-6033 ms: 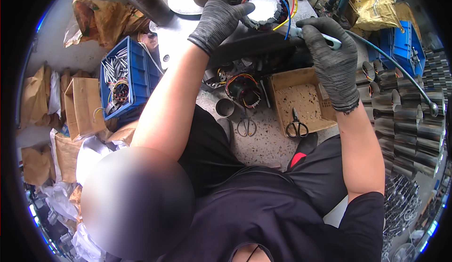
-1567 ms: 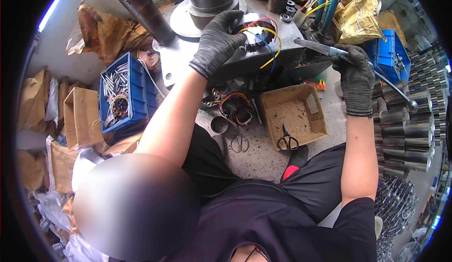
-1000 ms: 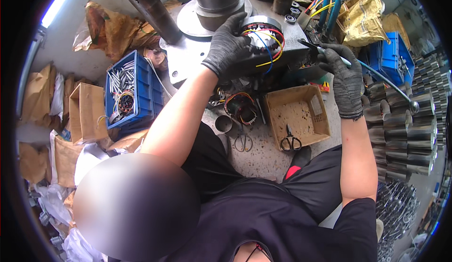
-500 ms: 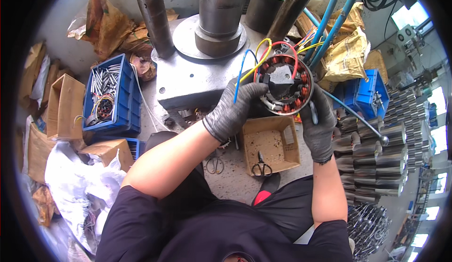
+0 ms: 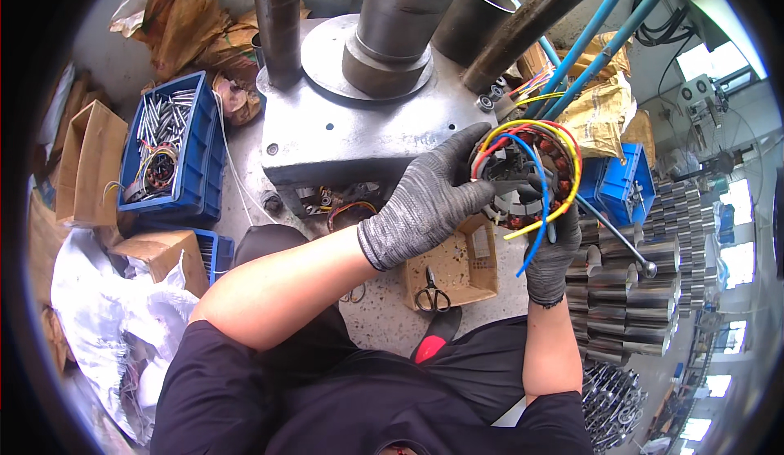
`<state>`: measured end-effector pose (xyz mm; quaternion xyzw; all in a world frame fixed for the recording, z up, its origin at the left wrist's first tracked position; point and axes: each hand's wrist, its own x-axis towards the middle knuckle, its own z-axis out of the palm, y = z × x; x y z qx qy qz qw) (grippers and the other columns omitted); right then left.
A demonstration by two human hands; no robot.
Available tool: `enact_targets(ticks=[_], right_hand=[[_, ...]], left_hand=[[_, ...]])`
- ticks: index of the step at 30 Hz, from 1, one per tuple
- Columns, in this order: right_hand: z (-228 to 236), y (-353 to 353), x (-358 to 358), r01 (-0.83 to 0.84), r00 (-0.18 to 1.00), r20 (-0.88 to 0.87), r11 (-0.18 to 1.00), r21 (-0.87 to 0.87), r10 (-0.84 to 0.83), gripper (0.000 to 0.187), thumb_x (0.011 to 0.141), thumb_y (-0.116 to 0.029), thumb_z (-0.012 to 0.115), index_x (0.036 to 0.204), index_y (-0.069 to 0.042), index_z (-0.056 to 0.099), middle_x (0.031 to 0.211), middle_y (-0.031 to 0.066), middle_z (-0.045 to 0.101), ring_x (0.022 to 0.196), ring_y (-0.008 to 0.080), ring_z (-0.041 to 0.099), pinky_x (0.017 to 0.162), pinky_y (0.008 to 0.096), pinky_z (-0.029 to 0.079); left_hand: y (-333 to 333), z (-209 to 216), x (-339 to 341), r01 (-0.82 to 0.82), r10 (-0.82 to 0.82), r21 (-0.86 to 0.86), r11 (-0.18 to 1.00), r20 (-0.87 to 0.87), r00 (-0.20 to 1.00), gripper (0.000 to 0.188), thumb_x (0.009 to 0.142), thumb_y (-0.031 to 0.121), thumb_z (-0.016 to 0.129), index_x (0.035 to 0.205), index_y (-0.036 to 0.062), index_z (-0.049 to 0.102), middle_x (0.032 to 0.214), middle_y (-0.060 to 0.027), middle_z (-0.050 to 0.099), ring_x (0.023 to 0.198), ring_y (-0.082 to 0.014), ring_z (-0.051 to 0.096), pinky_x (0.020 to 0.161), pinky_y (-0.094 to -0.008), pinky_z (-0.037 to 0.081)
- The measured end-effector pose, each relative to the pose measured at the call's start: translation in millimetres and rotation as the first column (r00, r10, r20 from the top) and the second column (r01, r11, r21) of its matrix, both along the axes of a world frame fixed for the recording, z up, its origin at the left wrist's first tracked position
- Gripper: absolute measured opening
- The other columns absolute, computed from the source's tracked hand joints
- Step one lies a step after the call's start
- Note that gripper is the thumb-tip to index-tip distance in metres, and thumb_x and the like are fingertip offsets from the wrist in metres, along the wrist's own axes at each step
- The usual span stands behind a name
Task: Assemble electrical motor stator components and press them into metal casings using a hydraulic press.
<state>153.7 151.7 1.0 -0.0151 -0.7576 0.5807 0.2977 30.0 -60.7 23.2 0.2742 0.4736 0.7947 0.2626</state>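
Left fingers (image 5: 469, 198) are spreading around the near left rim of a copper-wound ring (image 5: 560, 162), thumb set apart from the rest, gripping it. Over on the right hand (image 5: 554, 263), the ring is covering part of the fingers, so how far they're closing I can't tell; a slim grey tool is showing there, mostly hidden. The left hand (image 5: 420, 210) is reaching across, and the ring is sitting just off the right front corner of the metal base (image 5: 351, 140). Yellow, red and blue wires (image 5: 542, 230) are looping around it. A tall cylinder (image 5: 408, 14) is standing on the base. Left of the base, a blue bin (image 5: 175, 195) is holding metal rods; below its front, scissors (image 5: 433, 296) are resting in a cardboard box (image 5: 464, 271); right of it, shiny tubes (image 5: 625, 292) are lying stacked.
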Motion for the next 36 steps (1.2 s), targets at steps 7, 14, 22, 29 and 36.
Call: enact_targets(ticks=[7,14,22,29,36], right_hand=[[-3,2,-9,-0.104,0.993,-0.069,0.980,-0.173,0.093,0.048,0.098,-0.003,0.067,0.144,0.000,0.054,0.133,0.0198,0.066,0.115,0.0263,0.068,0.094,0.0361,0.058],[12,-3,-10,0.077,0.996,-0.066,0.942,0.328,-0.059,0.047,0.100,-0.013,0.068,0.143,0.001,0.054,0.134,0.0183,0.065,0.113,0.0252,0.070,0.096,0.0369,0.057],[9,-11,-14,0.116,0.990,-0.110,0.944,0.308,-0.086,0.055,0.098,-0.012,0.072,0.148,-0.001,0.053,0.138,0.0115,0.065,0.125,0.0195,0.061,0.107,0.0369,0.048],[21,-6,-33,0.017,0.994,-0.109,0.956,0.293,0.016,0.069,0.094,-0.006,0.075,0.155,-0.010,0.043,0.139,0.0145,0.063,0.123,0.0241,0.063,0.103,0.0383,0.052],[5,6,-78,0.083,0.996,-0.066,0.859,0.505,-0.058,0.059,0.083,0.003,0.073,0.140,-0.010,0.060,0.125,0.0149,0.068,0.118,0.0268,0.067,0.100,0.0364,0.053]], left_hand=[[-3,5,-3,-0.070,0.060,-0.088,0.994,-0.114,0.992,0.078,0.089,0.009,0.073,0.158,0.0022,0.037,0.135,-0.0107,0.061,0.112,-0.0152,0.062,0.099,-0.0331,0.055],[-3,2,-5,0.027,-0.026,-0.016,1.000,0.026,0.999,0.081,0.091,0.014,0.074,0.160,0.0038,0.033,0.140,-0.0110,0.057,0.119,-0.0163,0.059,0.103,-0.0325,0.051],[8,-27,-11,-0.087,0.085,-0.097,0.991,-0.016,0.996,0.054,0.102,0.018,0.061,0.152,0.0054,0.044,0.122,-0.0069,0.066,0.100,-0.0148,0.068,0.086,-0.0314,0.060],[6,-19,-22,0.014,0.018,-0.089,0.996,0.342,0.939,0.044,0.099,0.029,0.061,0.134,0.0022,0.054,0.109,-0.0108,0.069,0.081,-0.0167,0.072,0.063,-0.0285,0.060],[8,-32,-59,0.257,0.011,-0.306,0.917,0.663,0.749,0.048,0.100,0.047,0.057,0.118,0.0035,0.062,0.083,-0.0111,0.070,0.054,-0.0135,0.058,0.042,-0.0239,0.043]])
